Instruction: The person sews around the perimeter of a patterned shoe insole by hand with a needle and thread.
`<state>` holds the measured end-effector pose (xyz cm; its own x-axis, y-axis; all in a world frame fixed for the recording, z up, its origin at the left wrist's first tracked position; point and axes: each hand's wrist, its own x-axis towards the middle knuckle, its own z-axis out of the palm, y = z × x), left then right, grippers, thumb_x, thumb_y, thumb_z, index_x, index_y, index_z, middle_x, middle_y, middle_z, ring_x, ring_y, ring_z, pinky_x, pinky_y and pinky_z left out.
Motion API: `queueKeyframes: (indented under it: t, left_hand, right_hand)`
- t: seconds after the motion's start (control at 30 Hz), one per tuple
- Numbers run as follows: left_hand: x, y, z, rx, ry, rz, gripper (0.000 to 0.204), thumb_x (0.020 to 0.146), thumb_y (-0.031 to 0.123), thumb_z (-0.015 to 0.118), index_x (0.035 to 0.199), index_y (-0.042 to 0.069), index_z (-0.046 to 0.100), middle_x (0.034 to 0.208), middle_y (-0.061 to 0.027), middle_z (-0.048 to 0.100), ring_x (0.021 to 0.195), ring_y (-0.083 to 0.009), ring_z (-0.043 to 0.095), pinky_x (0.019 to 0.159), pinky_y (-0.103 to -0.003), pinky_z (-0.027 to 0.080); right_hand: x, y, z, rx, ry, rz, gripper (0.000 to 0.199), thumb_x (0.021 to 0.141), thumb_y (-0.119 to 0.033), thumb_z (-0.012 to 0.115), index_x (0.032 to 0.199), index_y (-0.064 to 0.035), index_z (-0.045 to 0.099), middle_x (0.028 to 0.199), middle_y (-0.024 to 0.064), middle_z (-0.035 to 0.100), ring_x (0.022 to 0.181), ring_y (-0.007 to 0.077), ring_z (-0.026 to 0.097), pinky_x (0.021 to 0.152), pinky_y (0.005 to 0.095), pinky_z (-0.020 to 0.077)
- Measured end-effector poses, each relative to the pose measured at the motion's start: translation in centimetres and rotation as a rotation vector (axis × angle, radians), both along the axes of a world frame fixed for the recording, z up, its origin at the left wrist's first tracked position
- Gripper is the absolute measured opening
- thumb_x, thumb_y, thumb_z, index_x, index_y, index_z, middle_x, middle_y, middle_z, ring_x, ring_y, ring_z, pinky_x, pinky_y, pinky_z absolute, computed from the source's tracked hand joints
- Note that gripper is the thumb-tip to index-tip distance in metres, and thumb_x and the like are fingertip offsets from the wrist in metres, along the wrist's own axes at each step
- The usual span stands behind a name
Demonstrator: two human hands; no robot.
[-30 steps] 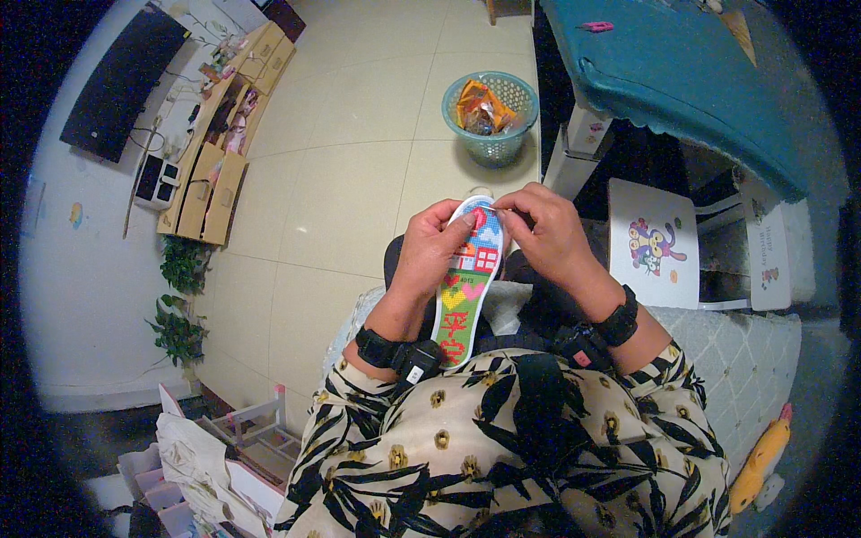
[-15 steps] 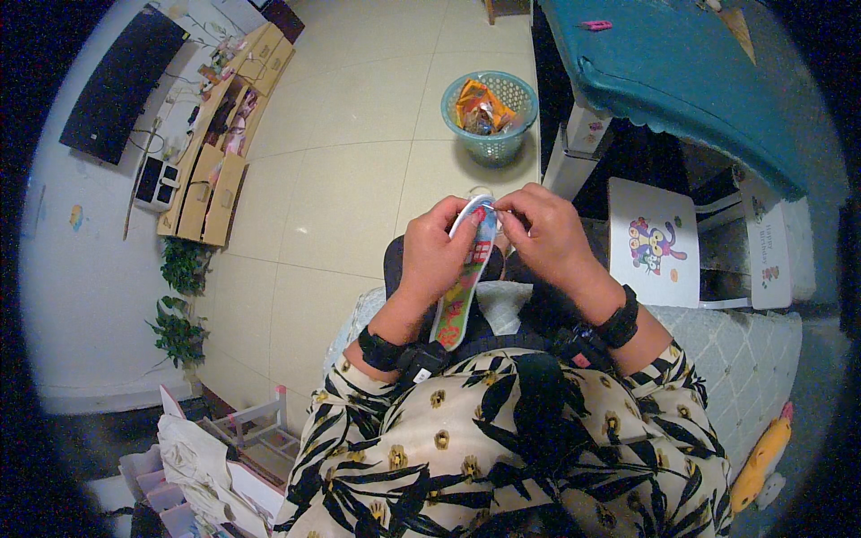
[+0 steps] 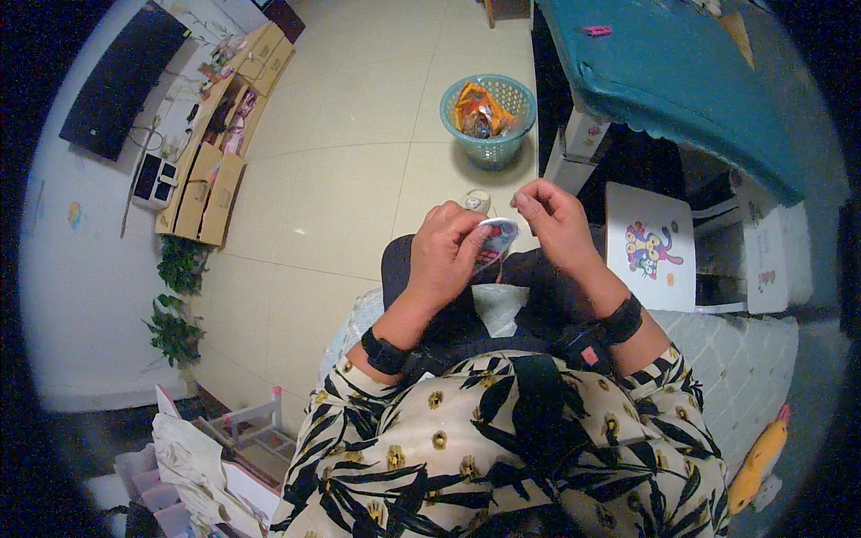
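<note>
My left hand (image 3: 446, 251) is closed around one end of a white-edged insole (image 3: 499, 240) with a colourful stitched pattern, holding it above my lap. The insole is tilted, so only a short part of its patterned face shows beside my thumb. Up and to the right of it, apart from it, is my right hand (image 3: 560, 229), its thumb and forefinger pinched together. Whatever they hold, if anything, is too small to make out. Both wrists wear black bands.
Ahead on the tiled floor stands a teal plastic basket (image 3: 489, 148) with orange wrappers inside. A pale shoe (image 3: 476, 201) shows just beyond my hands. To the right are a teal-covered table (image 3: 682, 81) and a white stool (image 3: 650, 269). A wooden cabinet (image 3: 193, 193) lines the left wall.
My right hand has come away from the insole, moving slightly up and right. The insole has tipped, so its long patterned face no longer shows down to my lap.
</note>
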<state>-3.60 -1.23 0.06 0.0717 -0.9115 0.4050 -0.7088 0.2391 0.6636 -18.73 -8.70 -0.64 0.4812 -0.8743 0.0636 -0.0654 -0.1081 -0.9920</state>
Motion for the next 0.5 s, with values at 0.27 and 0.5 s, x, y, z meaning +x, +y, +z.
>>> queueKeyframes:
  t: [0.27,0.5]
  left_hand:
    - [0.3,-0.3,-0.8,-0.056,0.026,-0.195,0.006,0.071,0.011,0.058,0.074,0.006,0.058,0.072,-0.0084,0.052,0.072,-0.0259,0.049,0.064,-0.033,0.039]
    - [0.8,-0.1,-0.8,0.094,0.195,-0.166,0.010,0.078,0.012,0.052,0.073,0.004,0.056,0.069,-0.0077,0.053,0.067,-0.0208,0.052,0.062,-0.031,0.042]
  right_hand:
    - [-0.6,0.4,-1.1,0.446,-0.180,0.344,0.010,0.083,-0.019,0.051,0.081,-0.0089,0.052,0.066,-0.0044,0.049,0.055,0.0039,0.042,0.049,0.0171,0.0353]
    - [-2.9,-0.4,-1.5,0.957,-0.872,0.195,0.010,0.085,-0.018,0.046,0.092,-0.0124,0.046,0.058,-0.0043,0.037,0.042,0.0052,0.030,0.039,0.0189,0.0255]
